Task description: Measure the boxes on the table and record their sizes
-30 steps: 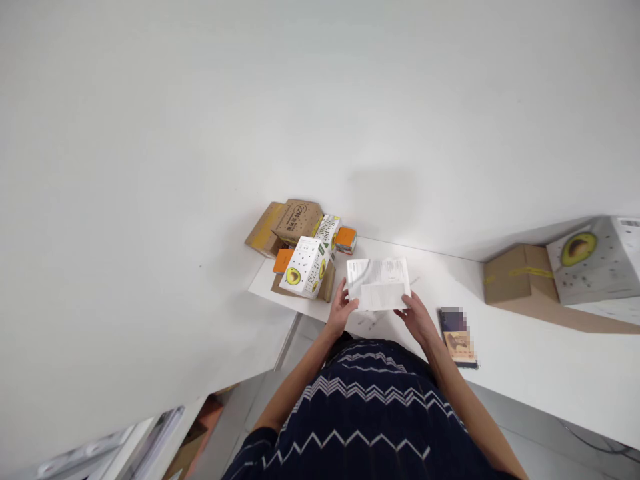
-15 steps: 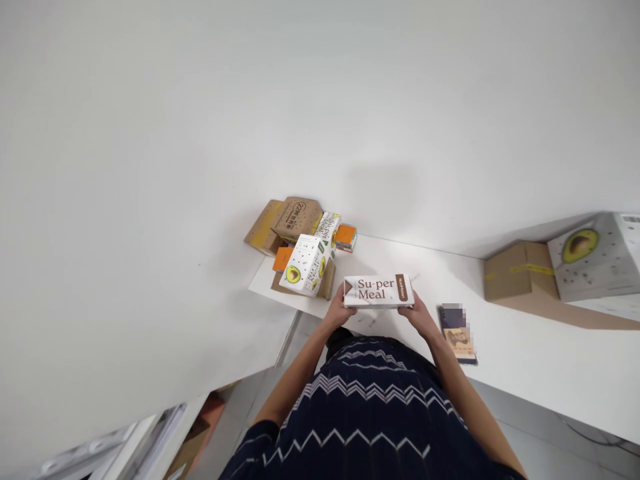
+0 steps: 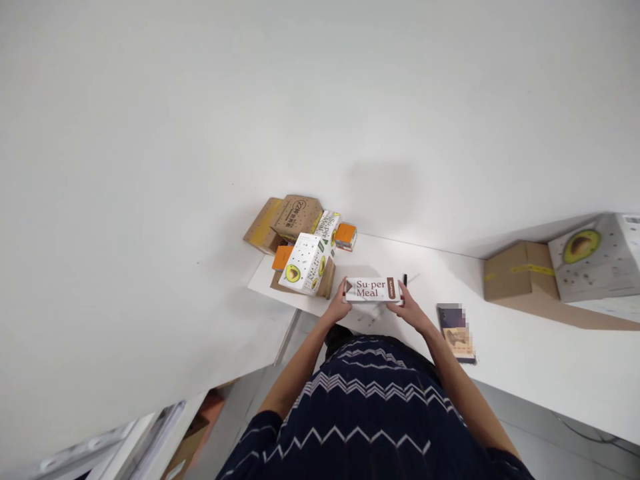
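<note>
A pale wall [image 3: 320, 100] filled the upper part of the head view, and against it ran a long white table [image 3: 550, 367]. At the far right of the table stood a big white carton [image 3: 590, 263] printed with an avocado, touching a plain brown carton [image 3: 507, 277] banded with yellow tape. On the left end, a brown box marked "22" [image 3: 300, 213] was tilted beside a yellow-taped brown box [image 3: 263, 227]. In front of these, a white avocado box [image 3: 303, 263] sat over a low cardboard box [image 3: 329, 277], with a second Su-per Meal box [image 3: 329, 227] just behind it. A dark rectangular item [image 3: 456, 343], its upper part blurred into squares, lay on the table near the right forearm. The slim white Su-per Meal box [image 3: 371, 289], with brown lettering, was level above the table near its front edge, between the two hands. The left hand [image 3: 339, 307] gripped one short end and the right hand [image 3: 411, 311] the other, the fingers of each closed to the box's thickness. Smaller were an orange-topped box [image 3: 346, 235] near the wall and an orange box [image 3: 283, 258] beside the white avocado box. Smallest was a short black object [image 3: 405, 279] just beyond the right hand.
</note>
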`<state>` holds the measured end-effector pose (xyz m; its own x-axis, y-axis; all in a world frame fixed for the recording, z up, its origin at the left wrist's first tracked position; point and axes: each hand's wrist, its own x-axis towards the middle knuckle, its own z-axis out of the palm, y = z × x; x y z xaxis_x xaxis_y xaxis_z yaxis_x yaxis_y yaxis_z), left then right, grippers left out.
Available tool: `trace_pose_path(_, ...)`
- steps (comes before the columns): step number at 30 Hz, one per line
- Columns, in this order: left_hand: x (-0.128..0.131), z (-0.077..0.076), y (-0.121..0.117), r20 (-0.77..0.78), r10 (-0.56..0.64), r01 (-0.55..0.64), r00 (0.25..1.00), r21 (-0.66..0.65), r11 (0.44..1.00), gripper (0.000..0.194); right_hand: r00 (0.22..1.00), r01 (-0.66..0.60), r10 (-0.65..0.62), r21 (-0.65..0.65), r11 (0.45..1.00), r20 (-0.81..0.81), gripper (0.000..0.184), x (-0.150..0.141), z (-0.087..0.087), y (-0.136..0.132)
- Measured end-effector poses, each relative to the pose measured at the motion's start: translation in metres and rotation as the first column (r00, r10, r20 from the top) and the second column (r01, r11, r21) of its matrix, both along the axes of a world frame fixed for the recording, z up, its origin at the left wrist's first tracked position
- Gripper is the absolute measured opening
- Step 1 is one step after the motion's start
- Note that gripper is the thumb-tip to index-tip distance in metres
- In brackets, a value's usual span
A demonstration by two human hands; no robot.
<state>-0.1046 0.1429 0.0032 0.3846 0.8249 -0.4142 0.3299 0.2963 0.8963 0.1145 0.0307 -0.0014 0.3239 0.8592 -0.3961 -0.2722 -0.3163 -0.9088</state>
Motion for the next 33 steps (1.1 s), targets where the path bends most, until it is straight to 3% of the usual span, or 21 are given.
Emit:
trace_pose_path(2, -0.002, 0.001, 0.002, 0.009, 0.004, -0.003, 1.000, -0.099, 0.995, 0.102, 0.999, -0.045, 0.044, -0.090, 0.995, -0.007, 0.089, 0.004, 0.004, 0.000)
trace_pose_path(4, -0.003, 0.002, 0.003, 0.072, 0.044, -0.035, 0.996, -0.130, 0.991, 0.098, 0.997, -0.068, 0.064, -0.110, 0.992, -0.037, 0.079, 0.006, 0.007, 0.001)
trace_pose_path(8, -0.002, 0.006, 0.003, 0.265, 0.147, -0.119, 0.953, -0.119, 0.986, 0.071, 0.992, 0.014, -0.010, 0.032, 0.999, -0.129, 0.049, 0.002, 0.009, 0.006)
trace_pose_path(10, 0.000, 0.007, -0.001, 0.296, 0.199, -0.151, 0.934, -0.179, 0.972, 0.056, 0.987, 0.067, -0.056, 0.068, 0.995, -0.153, 0.042, -0.001, 0.006, 0.008)
trace_pose_path(13, 0.001, 0.006, -0.007, 0.260, 0.243, -0.166, 0.935, -0.285, 0.944, 0.048, 0.981, 0.124, -0.118, 0.024, 0.992, -0.154, 0.041, -0.004, -0.001, 0.010)
trace_pose_path(19, 0.003, -0.005, -0.008, 0.185, 0.324, -0.237, 0.928, -0.377, 0.895, 0.063, 0.958, 0.184, -0.215, -0.171, 0.968, -0.188, 0.039, -0.008, -0.017, 0.008)
trace_pose_path(23, 0.003, -0.015, -0.004, 0.099, 0.360, -0.292, 0.928, -0.407, 0.865, 0.064, 0.950, 0.170, -0.232, -0.274, 0.947, -0.211, 0.048, -0.008, -0.025, 0.008)
trace_pose_path(28, 0.000, -0.022, -0.003, 0.111, 0.334, -0.263, 0.936, -0.413, 0.872, 0.061, 0.937, 0.114, -0.190, -0.258, 0.959, -0.293, 0.052, -0.007, -0.034, 0.007)
trace_pose_path(33, -0.002, -0.025, -0.008, 0.174, 0.333, -0.245, 0.927, -0.390, 0.887, 0.065, 0.942, 0.162, -0.216, -0.217, 0.963, -0.256, 0.043, -0.005, -0.039, 0.008)
